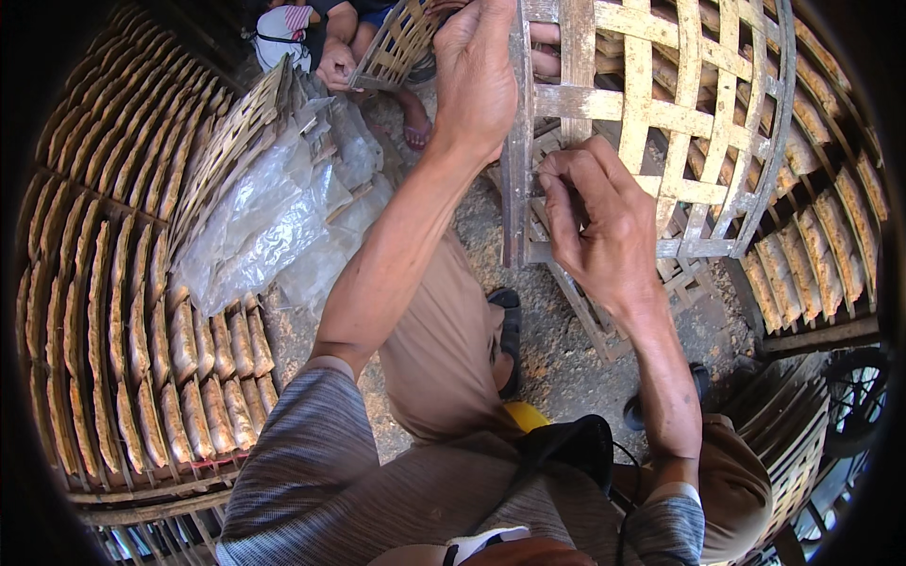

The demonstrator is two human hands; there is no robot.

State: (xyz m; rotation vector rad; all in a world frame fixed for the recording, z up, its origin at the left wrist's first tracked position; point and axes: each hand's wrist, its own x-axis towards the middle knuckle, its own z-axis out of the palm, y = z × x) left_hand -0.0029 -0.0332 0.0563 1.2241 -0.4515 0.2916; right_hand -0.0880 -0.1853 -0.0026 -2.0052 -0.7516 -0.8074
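Note:
A woven bamboo tray [679,111], with wide pale slats and a darker wooden edge, is held up in front of me at the upper right. My left hand [479,90] is closed around its left edge, the fingertips partly out of sight. Close against the lower left slats is my right hand [604,217], its thumb and fingers curled into a loose pinch. Whether anything small sits between those fingertips is hidden.
Racks of wrapped brown slabs [123,349] line the left, with more slabs [812,255] at the right. Plastic sheets [274,203] drape over stacked bamboo trays. Another person's hand [336,66] rests by a smaller woven piece [394,42]. A wheel [857,401] stands far right.

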